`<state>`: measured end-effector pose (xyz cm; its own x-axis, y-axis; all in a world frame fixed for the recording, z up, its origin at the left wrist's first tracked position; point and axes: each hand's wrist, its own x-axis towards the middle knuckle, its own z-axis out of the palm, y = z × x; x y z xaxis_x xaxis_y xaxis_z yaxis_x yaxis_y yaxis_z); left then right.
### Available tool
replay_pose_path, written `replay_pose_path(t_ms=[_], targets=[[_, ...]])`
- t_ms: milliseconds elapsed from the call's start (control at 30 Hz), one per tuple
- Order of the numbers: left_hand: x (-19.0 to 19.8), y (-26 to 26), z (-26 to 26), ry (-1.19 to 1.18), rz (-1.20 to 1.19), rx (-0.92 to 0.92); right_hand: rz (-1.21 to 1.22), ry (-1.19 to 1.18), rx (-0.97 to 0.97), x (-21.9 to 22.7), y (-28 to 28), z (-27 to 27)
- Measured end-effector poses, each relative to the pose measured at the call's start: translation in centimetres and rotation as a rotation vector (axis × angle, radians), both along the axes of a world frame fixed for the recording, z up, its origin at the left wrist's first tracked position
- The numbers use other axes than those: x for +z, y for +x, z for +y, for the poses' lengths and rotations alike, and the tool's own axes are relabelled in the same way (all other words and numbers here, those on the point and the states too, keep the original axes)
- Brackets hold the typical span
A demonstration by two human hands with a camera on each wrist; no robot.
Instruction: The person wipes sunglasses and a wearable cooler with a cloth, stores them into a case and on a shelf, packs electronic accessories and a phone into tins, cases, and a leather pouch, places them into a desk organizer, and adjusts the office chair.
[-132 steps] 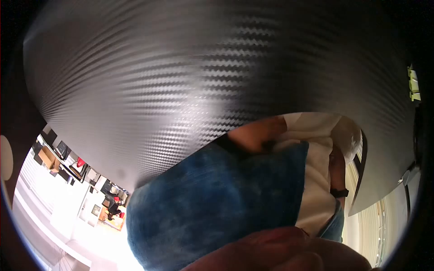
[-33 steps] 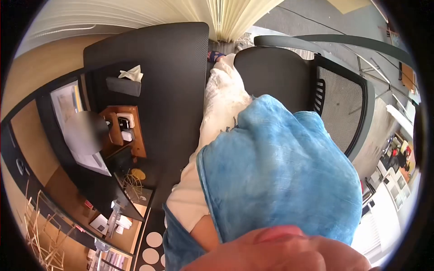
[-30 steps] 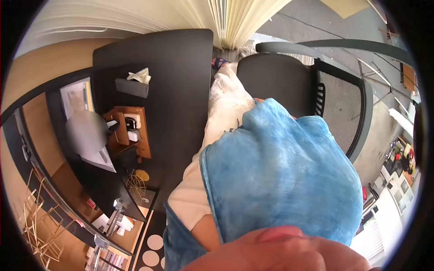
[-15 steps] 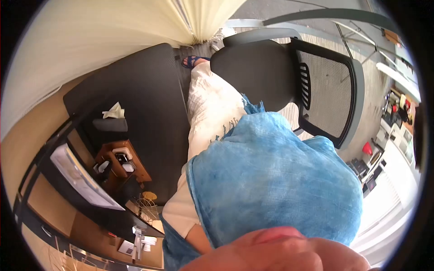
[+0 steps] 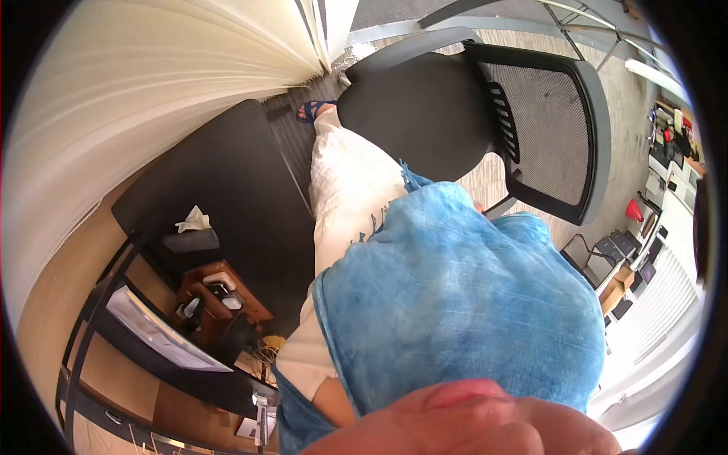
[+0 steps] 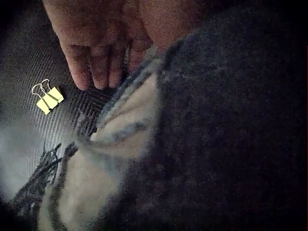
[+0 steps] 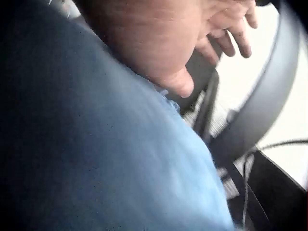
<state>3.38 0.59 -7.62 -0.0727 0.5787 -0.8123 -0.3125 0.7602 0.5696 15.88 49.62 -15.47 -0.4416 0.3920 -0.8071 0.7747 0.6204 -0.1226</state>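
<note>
In the left wrist view my left hand [image 6: 103, 53] hangs over a black textured surface with its fingers extended and holding nothing. Beside the fingertips, apart from them, lies a yellow binder clip [image 6: 50, 100] with its wire handles up. My right hand [image 7: 211, 29], seen in the right wrist view, is spread with fingers loose, near a curved grey bar [image 7: 260, 106]. A blue fringed scarf [image 5: 455, 280] covers my upper body and hides most of both hands in the head view.
A black mesh-backed office chair [image 5: 546, 129] stands close by at the right. Along the left runs a black desk [image 5: 250, 197] with a wooden organizer [image 5: 246, 292] and a grey tissue box [image 5: 191, 240]. A pleated cream curtain [image 5: 197, 61] hangs behind. My sandalled foot [image 5: 312, 111] is between desk and chair.
The black textured surface that filled the head view seconds ago has left it. Since then the view has turned, with desk objects shifting downward and more curtain and chair showing.
</note>
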Motion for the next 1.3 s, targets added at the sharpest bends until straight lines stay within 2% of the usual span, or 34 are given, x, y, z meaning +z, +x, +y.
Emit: replay_pose_path(t_ms=[33, 67, 100, 133, 167, 200, 267, 300, 400, 433, 467, 500, 533, 700, 900, 1033, 1133, 1300], targets=[[-0.2, -0.3, 0.1, 0.005, 0.004, -0.011, 0.003, -0.004, 0.005, 4.8, -0.7, -0.7], [-0.3, -0.5, 0.1, 0.007, 0.008, -0.022, -0.199, 0.195, 0.183, 5.7, -6.5, -1.8], [-0.2, -0.8, -0.1, 0.007, 0.014, -0.030, 0.268, 0.227, 0.219, 10.2, -11.4, -2.9], [0.0, -1.2, -0.1, 0.006, 0.023, -0.031, 0.767, 0.186, 0.351, 10.0, -14.9, -1.9], [0.1, -1.5, -0.1, 0.003, 0.031, -0.031, 0.905, 0.203, 0.440, 13.3, -20.2, -2.2], [0.3, -1.7, -0.2, 0.000, 0.037, -0.031, 1.005, 0.193, 0.491, 14.7, -24.2, -2.2], [0.5, -2.1, -0.2, -0.009, 0.051, -0.024, 0.997, 0.262, 0.619, 14.6, -30.7, -2.1], [0.7, -2.3, -0.4, -0.017, 0.057, -0.018, 0.959, 0.305, 0.696, 12.7, -33.0, -1.8], [1.1, -2.8, -1.0, -0.048, 0.069, -0.003, 0.759, 0.385, 0.801, 8.1, -37.0, -0.8], [1.1, -3.1, -1.1, -0.056, 0.072, -0.001, 0.696, 0.338, 0.799, 8.6, -37.6, -0.7], [1.0, -3.4, -1.2, -0.063, 0.071, 0.000, 0.629, 0.292, 0.797, 9.2, -37.8, -0.5], [0.9, -3.6, -1.3, -0.071, 0.067, -0.002, 0.828, 0.316, 0.771, 8.2, -36.9, 0.0], [0.9, -3.8, -1.4, -0.077, 0.061, -0.004, 0.911, 0.327, 0.798, 7.9, -36.0, 0.5], [-0.4, -5.8, -0.6, -0.079, 0.044, -0.031, 0.807, 0.270, 0.798, 10.6, -31.8, 2.0], [-0.7, -7.4, -0.6, -0.104, -0.011, -0.105, 0.736, 0.241, 0.758, 10.4, -25.0, 5.7], [-1.2, -9.3, 0.6, -0.088, -0.021, -0.182, 0.668, 0.308, 0.700, 10.0, -19.9, 8.9], [-1.4, -10.0, 1.8, -0.073, -0.038, -0.244, 0.584, 0.315, 0.647, 10.5, -17.7, 11.3], [-0.7, -9.9, 2.3, -0.085, -0.065, -0.308, 0.589, 0.313, 0.598, 9.5, -15.8, 13.2]])
